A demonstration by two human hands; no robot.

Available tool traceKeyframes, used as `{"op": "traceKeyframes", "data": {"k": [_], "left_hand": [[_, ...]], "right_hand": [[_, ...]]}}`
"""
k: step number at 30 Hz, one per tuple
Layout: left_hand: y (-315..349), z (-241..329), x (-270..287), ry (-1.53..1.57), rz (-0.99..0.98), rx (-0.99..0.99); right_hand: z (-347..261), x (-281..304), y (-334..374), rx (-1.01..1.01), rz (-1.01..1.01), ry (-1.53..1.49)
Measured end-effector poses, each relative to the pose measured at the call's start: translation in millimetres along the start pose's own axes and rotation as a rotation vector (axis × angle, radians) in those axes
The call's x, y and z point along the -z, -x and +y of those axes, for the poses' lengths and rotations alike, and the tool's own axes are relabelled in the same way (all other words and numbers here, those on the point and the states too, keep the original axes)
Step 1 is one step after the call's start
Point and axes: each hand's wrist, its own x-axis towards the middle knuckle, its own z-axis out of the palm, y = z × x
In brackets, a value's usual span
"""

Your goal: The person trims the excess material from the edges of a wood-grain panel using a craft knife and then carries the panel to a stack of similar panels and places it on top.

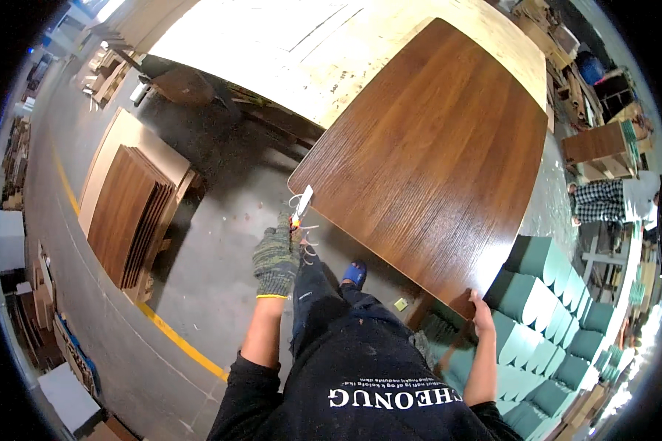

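Note:
A large brown wood-grain panel [441, 154] with curved edges lies on a pale worktable [272, 44], its near end jutting out toward me. My left hand [276, 257], in a grey-green knit glove with a yellow cuff, is closed around a small trimming tool [302, 202] with a white flat end and red parts. That tool is at the panel's near left corner. Thin pale curled strips [310, 246] hang beside it. My bare right hand [482, 312] grips the panel's near right corner, its thumb on the top face; the fingers below are partly hidden.
To the left, several brown panels [129, 213] are stacked on a low pallet. Green wrapped bundles [537, 316] are piled close on the right. A yellow line [180, 345] crosses the grey floor. Another person [603, 202] in checked trousers is at the far right.

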Motion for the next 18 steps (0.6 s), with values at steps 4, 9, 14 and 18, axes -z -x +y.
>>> {"op": "traceKeyframes", "data": {"k": [4, 9, 14, 18], "left_hand": [[13.1, 6.9, -12.8, -0.005, 0.016, -0.002], [-1.9, -2.3, -13.8, -0.064, -0.001, 0.081], [-11.3, -6.9, -13.1, -0.128, -0.074, 0.086], [-36.5, -22.3, -10.6, -0.169, -0.044, 0.132]], "right_hand": [[-39.6, -50.5, 4.7, 0.196, 0.509, -0.029], [-25.8, -47.6, -14.1, 0.3, 0.669, 0.158], [-27.2, -47.5, -10.8, 0.291, 0.666, 0.169], [-30.0, -52.4, -9.0, 0.309, 0.67, 0.186]]}}
